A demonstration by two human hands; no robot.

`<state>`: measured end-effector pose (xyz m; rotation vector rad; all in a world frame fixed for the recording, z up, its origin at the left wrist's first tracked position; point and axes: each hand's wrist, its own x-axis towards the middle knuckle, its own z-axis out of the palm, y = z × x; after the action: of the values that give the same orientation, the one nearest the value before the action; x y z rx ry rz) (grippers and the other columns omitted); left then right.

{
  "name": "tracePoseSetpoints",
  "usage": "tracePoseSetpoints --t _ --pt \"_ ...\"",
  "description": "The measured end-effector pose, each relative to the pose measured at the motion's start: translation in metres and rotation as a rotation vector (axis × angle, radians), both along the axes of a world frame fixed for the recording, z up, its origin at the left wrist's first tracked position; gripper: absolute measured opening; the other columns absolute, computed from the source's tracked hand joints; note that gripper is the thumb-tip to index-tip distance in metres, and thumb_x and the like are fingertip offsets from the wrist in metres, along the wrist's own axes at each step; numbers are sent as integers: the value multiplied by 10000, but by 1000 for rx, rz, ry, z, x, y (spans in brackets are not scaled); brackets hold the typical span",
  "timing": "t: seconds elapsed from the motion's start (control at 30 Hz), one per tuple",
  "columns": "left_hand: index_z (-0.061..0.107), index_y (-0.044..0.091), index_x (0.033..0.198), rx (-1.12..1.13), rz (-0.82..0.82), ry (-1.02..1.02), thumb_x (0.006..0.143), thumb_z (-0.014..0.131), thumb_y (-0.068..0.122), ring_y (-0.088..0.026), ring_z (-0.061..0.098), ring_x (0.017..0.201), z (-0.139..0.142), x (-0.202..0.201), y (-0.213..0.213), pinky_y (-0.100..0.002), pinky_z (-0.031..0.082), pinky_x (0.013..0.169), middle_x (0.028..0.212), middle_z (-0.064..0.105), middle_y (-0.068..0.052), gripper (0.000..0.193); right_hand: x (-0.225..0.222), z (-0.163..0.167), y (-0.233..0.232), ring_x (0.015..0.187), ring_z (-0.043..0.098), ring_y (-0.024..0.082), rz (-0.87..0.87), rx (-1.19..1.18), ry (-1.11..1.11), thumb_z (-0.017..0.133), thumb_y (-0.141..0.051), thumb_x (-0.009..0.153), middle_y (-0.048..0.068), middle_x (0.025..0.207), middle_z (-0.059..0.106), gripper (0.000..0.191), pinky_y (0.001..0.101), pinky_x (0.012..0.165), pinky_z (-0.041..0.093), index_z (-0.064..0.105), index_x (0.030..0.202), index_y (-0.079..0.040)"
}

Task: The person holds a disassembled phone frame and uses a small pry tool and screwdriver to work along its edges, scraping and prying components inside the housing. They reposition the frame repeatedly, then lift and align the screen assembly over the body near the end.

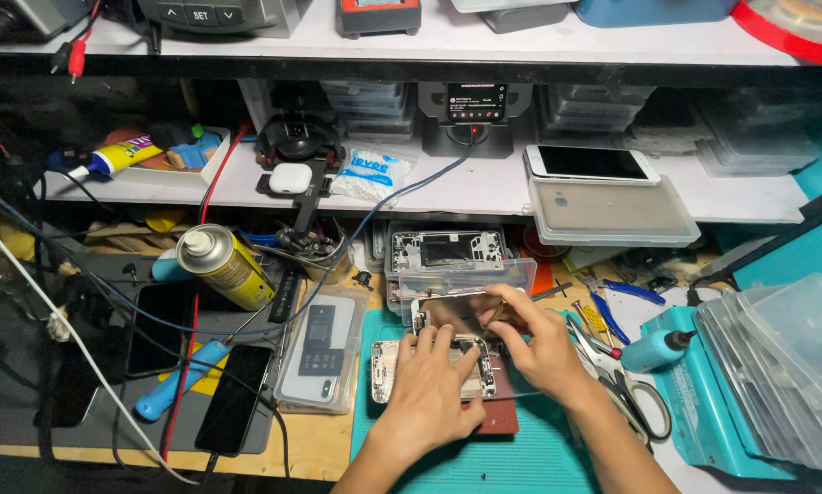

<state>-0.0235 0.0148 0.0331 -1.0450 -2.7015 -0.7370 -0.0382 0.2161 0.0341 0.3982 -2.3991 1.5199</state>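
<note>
The left hand [426,395] lies flat, fingers spread, pressing on an opened phone body [385,370] that rests on the teal mat [484,457]. The right hand [539,348] sits just beside it, fingers pinched together on what looks like a thin tool [495,314], though it is too small to be sure. The tip meets the lifted screen [456,313], which tilts up from the top edge of the phone body. The two hands are close, nearly touching over the phone.

Just right of the right hand lie scissors [644,412] and a few screwdrivers [603,320], and further right a teal bottle [653,350] lies on a teal machine [703,402] beside a stack of clear lids [786,366]. Behind the phone stands a clear box [456,261] with phone parts.

Left of the mat a bagged phone [324,352] lies on the wooden bench, then two dark phones [232,398] on a grey pad, a blue-handled tool [177,380] and a yellow spray can [223,265] on its side. On the shelf above are a white phone [592,163] on a flat clear case, a bag of white pellets [370,172], a white earbud case [291,177] and a glue tube [113,157].
</note>
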Motion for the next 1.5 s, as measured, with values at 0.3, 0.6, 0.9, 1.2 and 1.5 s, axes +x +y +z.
tracePoseSetpoints --t 0.3,0.6,0.9,1.2,1.5 --pt "690 40 1170 -14 -1 -18 701 754 340 -449 457 1184 1 0 1 -605 328 1017 1255 521 -284 560 3 -5 -3 934 782 153 -54 7 -22 634 25 901 96 1098 794 442 293 836 616 577 1335 -27" --pt "695 52 1214 -22 -6 -12 706 769 326 -450 453 1201 3 0 0 -607 314 1043 1291 520 -297 582 8 -17 6 957 765 183 -81 -161 -66 593 48 925 139 1054 783 491 309 857 610 489 1400 -20" --pt "680 9 1189 352 -27 40 850 776 279 -326 597 1093 23 -3 2 -463 409 987 1136 669 -138 444 27 -16 6 1006 733 233 -25 -568 -85 600 95 913 206 1088 749 595 354 911 588 384 1462 14" --pt "731 51 916 482 -26 18 900 729 159 -307 635 798 17 -9 14 -437 455 762 815 676 -94 110 29 8 -11 868 729 183 -143 -253 49 718 76 835 153 942 754 706 308 812 600 440 1481 14" --pt "729 42 925 442 -4 39 895 722 155 -309 621 778 14 -14 5 -442 448 739 795 657 -99 117 28 -10 5 987 753 220 -83 -312 -4 671 107 893 202 1103 759 521 332 879 616 575 1401 43"
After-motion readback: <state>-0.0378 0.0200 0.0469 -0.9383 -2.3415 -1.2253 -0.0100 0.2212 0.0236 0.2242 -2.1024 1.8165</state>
